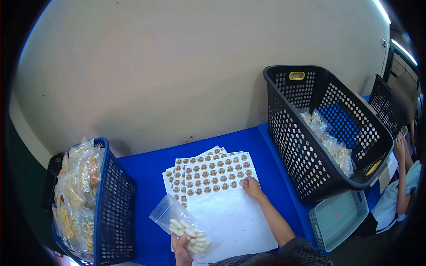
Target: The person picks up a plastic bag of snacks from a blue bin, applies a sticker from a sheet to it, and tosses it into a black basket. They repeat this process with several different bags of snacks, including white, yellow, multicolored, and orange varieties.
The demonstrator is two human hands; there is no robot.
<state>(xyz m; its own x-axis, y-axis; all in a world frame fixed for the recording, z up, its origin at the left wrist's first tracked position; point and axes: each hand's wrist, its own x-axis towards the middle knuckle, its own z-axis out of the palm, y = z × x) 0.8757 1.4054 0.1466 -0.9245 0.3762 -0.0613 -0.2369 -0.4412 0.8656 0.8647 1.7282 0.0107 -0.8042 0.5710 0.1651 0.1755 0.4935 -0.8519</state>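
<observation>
My left hand grips the lower edge of a clear plastic bag. Inside the bag lie several white, finger-shaped pieces. My right hand is at the right edge of the top sticker sheet, thumb and fingers pinched on a small round sticker at the end of the lowest row. Brown round stickers fill the upper rows of this sheet, while its lower part is bare white backing. More sticker sheets stick out from under it at the left and back.
A blue basket on the left is heaped with filled clear bags. To the right, a tall black basket holds several filled bags. Below it sits a grey-green tray. Blue cloth covers the table; another person's arm shows far right.
</observation>
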